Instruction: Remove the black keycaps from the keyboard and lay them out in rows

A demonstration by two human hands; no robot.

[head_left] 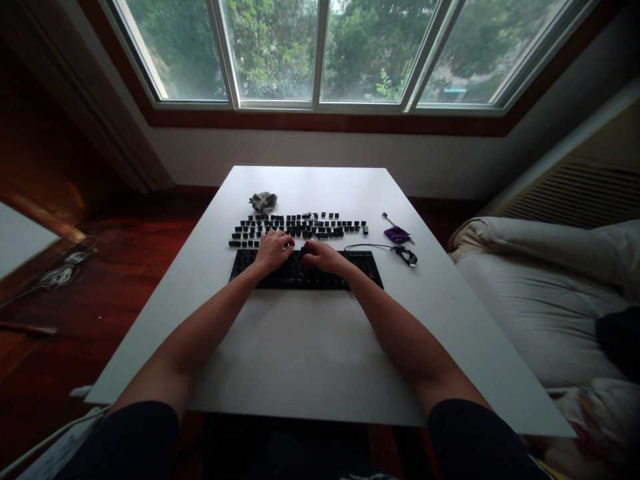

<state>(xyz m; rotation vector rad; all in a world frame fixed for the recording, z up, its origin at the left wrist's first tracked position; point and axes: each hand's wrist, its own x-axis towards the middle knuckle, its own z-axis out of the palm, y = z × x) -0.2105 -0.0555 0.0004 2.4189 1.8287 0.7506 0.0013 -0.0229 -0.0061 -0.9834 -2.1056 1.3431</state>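
A black keyboard (pixel 330 280) lies on the white table, with most of its keycaps off as far as I can see. My left hand (pixel 273 251) is over its left-middle part, fingers curled in and thumb close to the index finger; anything between them is too small to make out. Close beside it, my right hand (pixel 324 257) is closed over the keyboard's middle, thumb and finger pinching a small dark piece that looks like a keycap (pixel 305 251). Loose black keycaps (pixel 345 227) stand in rows just behind the keyboard, partly hidden by my left hand.
On the white table (pixel 300 360), a crumpled grey cloth (pixel 263 201) lies behind the keycaps. To the right are a small brush (pixel 387 219), a purple cloth or pouch (pixel 397 234) and the keyboard's bundled cable (pixel 405 255). A beige sofa (pixel 525 293) stands at the right.
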